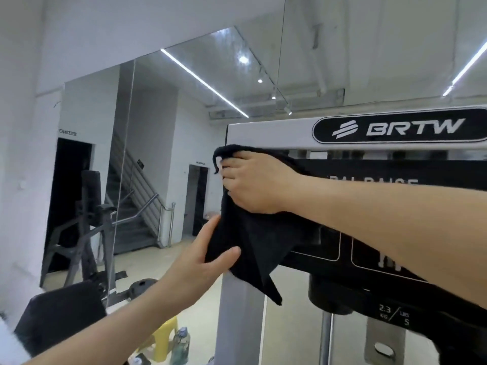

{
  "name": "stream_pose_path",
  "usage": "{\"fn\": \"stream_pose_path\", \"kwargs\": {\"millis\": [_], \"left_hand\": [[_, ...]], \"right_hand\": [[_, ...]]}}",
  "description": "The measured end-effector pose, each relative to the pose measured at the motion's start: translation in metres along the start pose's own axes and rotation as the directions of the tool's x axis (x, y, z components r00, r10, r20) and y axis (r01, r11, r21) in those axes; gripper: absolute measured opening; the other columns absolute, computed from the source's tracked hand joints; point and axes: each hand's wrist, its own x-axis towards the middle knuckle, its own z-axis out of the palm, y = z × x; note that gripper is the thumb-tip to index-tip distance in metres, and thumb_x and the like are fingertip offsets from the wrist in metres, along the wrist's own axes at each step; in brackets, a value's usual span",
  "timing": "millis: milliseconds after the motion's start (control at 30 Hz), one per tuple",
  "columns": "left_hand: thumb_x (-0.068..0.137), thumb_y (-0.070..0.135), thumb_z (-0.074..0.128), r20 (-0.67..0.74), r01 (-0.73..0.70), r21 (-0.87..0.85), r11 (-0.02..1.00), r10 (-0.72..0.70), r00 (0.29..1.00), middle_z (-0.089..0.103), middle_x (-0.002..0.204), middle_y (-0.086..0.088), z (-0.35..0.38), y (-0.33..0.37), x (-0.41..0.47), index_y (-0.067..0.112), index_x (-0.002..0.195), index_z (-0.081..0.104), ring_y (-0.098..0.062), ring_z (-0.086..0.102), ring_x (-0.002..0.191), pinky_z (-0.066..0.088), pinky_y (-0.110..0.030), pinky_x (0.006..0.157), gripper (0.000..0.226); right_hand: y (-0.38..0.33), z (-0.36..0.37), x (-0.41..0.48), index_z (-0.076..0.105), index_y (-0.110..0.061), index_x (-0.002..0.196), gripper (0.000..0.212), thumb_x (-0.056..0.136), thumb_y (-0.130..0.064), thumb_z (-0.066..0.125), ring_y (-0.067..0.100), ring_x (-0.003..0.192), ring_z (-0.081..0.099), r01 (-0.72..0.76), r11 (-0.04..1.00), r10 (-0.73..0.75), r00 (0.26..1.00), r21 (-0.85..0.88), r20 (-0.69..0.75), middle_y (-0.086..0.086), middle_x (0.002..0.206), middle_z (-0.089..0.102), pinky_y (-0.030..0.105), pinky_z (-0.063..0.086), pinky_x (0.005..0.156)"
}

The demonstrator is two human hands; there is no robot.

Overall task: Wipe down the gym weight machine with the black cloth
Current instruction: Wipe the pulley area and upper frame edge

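Both hands on the black cloth (pixel 253 241) at the weight machine's (pixel 266 133) upper left corner.

The right hand (pixel 253 183), arm reaching in from the right of the frame, grips the cloth's top against the machine's grey frame (fingers curled round the bunched fabric); the left hand (pixel 203 259), rising from lower left, pinches the hanging part between thumb and fingers. A large wall mirror (pixel 147 143) fills the left. At the bottom stand a yellow stool (pixel 164 338) and a water bottle (pixel 180 345), contents unclear.
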Motion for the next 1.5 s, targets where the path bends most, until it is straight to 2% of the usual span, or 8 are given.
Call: {"fn": "stream_pose_path", "kwargs": {"millis": [234,334,467,667,767,968,1168,1501], "left_hand": [[0.061,0.058,0.078,0.048,0.135,0.688,0.713,-0.231,0.972,0.060,0.093,0.016,-0.009,-0.025,-0.010,0.032,0.106,0.043,-0.001,0.058,0.081,0.046,-0.017,0.068,0.062],[0.061,0.064,0.070,0.087,0.064,0.816,0.574,-0.232,0.969,0.052,0.087,0.016,-0.004,-0.022,-0.013,0.035,0.090,0.040,-0.007,0.051,0.081,0.041,-0.025,0.066,0.051],[0.063,0.051,0.079,-0.059,0.001,0.646,0.763,0.048,0.997,0.049,0.098,0.016,-0.002,-0.014,-0.001,0.033,0.097,0.039,-0.002,0.050,0.088,0.041,-0.018,0.069,0.056],[0.063,0.039,0.088,0.059,-0.019,0.330,0.944,-0.001,0.998,0.039,0.128,0.031,0.002,-0.014,0.010,0.034,0.142,0.018,0.012,0.047,0.112,0.039,-0.002,0.085,0.105],[0.064,0.045,0.085,0.147,-0.035,0.538,0.842,-0.053,0.988,0.042,0.127,0.017,0.004,-0.021,0.014,0.023,0.147,0.013,0.000,0.046,0.113,0.037,-0.010,0.085,0.112],[0.090,0.053,0.055,0.240,-0.064,0.878,0.474,-0.321,0.916,0.062,0.120,-0.008,0.010,-0.054,-0.004,0.013,0.123,0.045,-0.026,0.059,0.107,0.044,-0.030,0.080,0.053],[0.092,0.063,0.042,0.213,-0.165,0.959,0.232,-0.203,0.956,0.056,0.088,0.003,-0.005,-0.040,0.014,0.019,0.085,0.052,-0.021,0.057,0.085,0.045,-0.033,0.069,0.046],[0.085,0.025,0.070,0.385,0.237,0.713,0.660,-0.651,0.654,0.060,0.060,0.011,0.004,-0.059,-0.011,0.020,0.072,0.054,0.001,0.057,0.045,0.045,-0.011,0.051,0.021]], "right_hand": [[-0.130,0.026,-0.044,0.071,-0.022,0.093,0.025,0.087,-0.031,0.049,0.021,0.098,0.057,0.265,0.941,-0.316,0.910,0.208,0.268,-0.004,0.096,0.068,0.039,0.031,0.105],[-0.131,0.028,-0.057,0.070,-0.017,0.082,0.011,0.080,-0.025,0.064,0.021,0.089,0.059,0.339,0.862,-0.413,0.901,0.378,0.133,-0.004,0.087,0.067,0.034,0.044,0.085],[-0.074,0.004,-0.042,0.066,-0.012,0.085,0.009,0.082,-0.015,0.058,0.025,0.085,0.059,0.320,0.915,-0.320,0.947,0.245,-0.042,0.004,0.088,0.066,0.034,0.046,0.060],[-0.073,0.004,-0.036,0.052,0.000,0.136,0.057,0.091,-0.033,0.039,0.030,0.141,0.034,-0.093,0.995,0.089,0.989,0.024,0.117,0.016,0.148,0.044,0.044,0.025,0.116],[-0.101,0.014,-0.040,0.055,0.005,0.131,0.062,0.088,-0.037,0.043,0.033,0.139,0.036,-0.033,0.998,0.023,0.982,0.048,0.187,0.022,0.145,0.045,0.045,0.023,0.117],[-0.111,0.008,-0.052,0.055,-0.012,0.130,0.061,0.085,-0.053,0.052,0.025,0.120,0.050,0.267,0.952,-0.298,0.920,0.150,0.254,0.007,0.134,0.055,0.038,0.034,0.104],[-0.065,0.003,-0.012,0.074,-0.023,0.090,0.036,0.095,-0.037,0.040,0.024,0.095,0.059,0.113,0.989,-0.091,0.973,-0.095,0.211,-0.003,0.085,0.068,0.052,0.011,0.117],[-0.177,0.045,-0.053,0.066,-0.030,0.105,0.034,0.095,-0.042,0.035,0.017,0.096,0.052,0.477,0.868,-0.486,0.753,0.141,0.443,-0.010,0.101,0.064,0.042,0.032,0.095]]}}
